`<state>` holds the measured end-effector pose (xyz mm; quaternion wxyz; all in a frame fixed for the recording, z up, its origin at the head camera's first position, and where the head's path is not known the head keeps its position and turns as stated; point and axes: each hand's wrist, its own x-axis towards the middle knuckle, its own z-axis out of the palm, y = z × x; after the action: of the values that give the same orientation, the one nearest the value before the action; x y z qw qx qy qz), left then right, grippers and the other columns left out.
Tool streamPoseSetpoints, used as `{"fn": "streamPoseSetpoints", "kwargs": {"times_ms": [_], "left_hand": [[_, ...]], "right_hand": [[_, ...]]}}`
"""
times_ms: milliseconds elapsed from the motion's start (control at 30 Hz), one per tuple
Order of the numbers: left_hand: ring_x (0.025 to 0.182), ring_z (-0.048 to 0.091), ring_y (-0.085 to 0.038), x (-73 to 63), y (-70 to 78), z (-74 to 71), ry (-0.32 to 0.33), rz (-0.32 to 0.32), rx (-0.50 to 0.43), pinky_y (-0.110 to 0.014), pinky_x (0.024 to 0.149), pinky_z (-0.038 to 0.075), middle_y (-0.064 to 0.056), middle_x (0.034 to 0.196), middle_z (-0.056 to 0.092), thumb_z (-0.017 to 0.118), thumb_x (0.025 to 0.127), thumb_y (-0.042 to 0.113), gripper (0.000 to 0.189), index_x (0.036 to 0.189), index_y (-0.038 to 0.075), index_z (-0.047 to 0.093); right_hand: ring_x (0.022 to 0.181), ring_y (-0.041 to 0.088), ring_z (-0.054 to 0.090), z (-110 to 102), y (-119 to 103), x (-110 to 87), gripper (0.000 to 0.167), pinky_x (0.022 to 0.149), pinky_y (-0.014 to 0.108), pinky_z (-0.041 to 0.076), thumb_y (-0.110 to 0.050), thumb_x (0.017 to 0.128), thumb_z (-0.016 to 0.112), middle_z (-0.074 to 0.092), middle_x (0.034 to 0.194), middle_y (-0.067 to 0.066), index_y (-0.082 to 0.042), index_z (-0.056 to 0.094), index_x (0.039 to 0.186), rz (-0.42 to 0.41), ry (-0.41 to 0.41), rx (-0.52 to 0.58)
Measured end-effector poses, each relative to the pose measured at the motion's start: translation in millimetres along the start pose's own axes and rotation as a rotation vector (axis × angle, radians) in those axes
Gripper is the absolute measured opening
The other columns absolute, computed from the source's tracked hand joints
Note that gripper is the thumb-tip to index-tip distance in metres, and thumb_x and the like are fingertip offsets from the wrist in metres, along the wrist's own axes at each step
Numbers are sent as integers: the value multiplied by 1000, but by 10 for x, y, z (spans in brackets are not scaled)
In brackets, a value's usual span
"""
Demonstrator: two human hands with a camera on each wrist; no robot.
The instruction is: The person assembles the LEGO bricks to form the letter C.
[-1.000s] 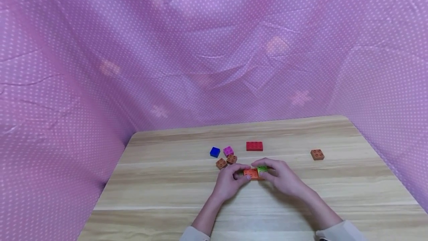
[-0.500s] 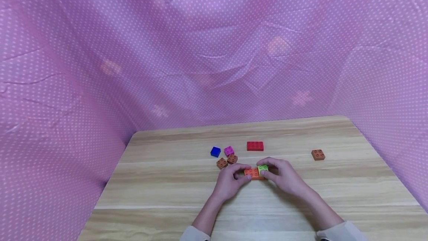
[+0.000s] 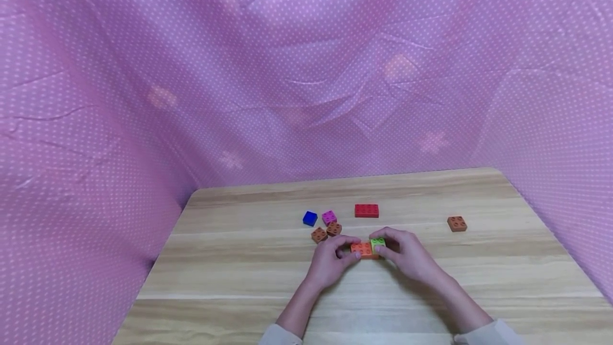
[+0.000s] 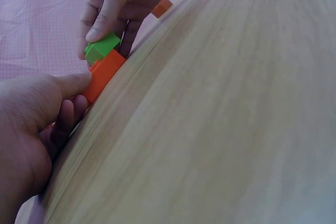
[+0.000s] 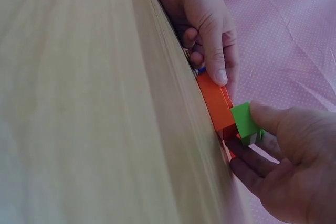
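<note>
An orange building brick [image 3: 361, 249] with studs on top lies on the wooden table, its long side running left to right. My left hand [image 3: 326, 264] pinches its left end between thumb and fingers. My right hand [image 3: 407, 254] pinches a smaller lime-green brick [image 3: 378, 242] at the orange brick's right end. In the right wrist view the green brick [image 5: 245, 121] sits slightly tilted against the top of the orange brick [image 5: 214, 102]. The left wrist view shows the thumb of the right hand [image 4: 118, 3] on the green brick [image 4: 101, 48].
Beyond my left hand lie a blue brick [image 3: 309, 218], a magenta brick [image 3: 329, 218] and two brown bricks [image 3: 319, 235]. A red brick [image 3: 366, 211] lies farther back, another brown brick [image 3: 457, 223] to the right. Pink dotted cloth [image 3: 306, 95] surrounds the table [image 3: 215, 281].
My right fingers have shifted slightly on the green brick, so more of its studded top shows than a second ago. My left hand stays on the orange brick.
</note>
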<state>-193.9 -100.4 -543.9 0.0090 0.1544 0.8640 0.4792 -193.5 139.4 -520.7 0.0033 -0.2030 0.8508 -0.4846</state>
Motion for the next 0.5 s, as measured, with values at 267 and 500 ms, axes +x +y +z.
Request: {"fn": "streamPoseSetpoints", "kwargs": {"times_ms": [267, 500], "left_hand": [[72, 57, -3, -8, 0, 1, 3, 11, 13, -20, 62, 49, 8, 107, 72, 82, 95, 27, 30, 124, 27, 78], [71, 57, -3, -14, 12, -11, 2, 6, 13, -20, 62, 49, 8, 104, 71, 82, 94, 27, 30, 124, 26, 78]], "right_hand": [[109, 22, 71, 27, -54, -17, 29, 96, 37, 61, -8, 94, 78, 77, 115, 0, -9, 75, 123, -4, 34, -43], [123, 30, 67, 54, -10, -48, 36, 108, 54, 53, -13, 98, 76, 74, 129, 5, -7, 70, 132, -11, 41, -22]]}}
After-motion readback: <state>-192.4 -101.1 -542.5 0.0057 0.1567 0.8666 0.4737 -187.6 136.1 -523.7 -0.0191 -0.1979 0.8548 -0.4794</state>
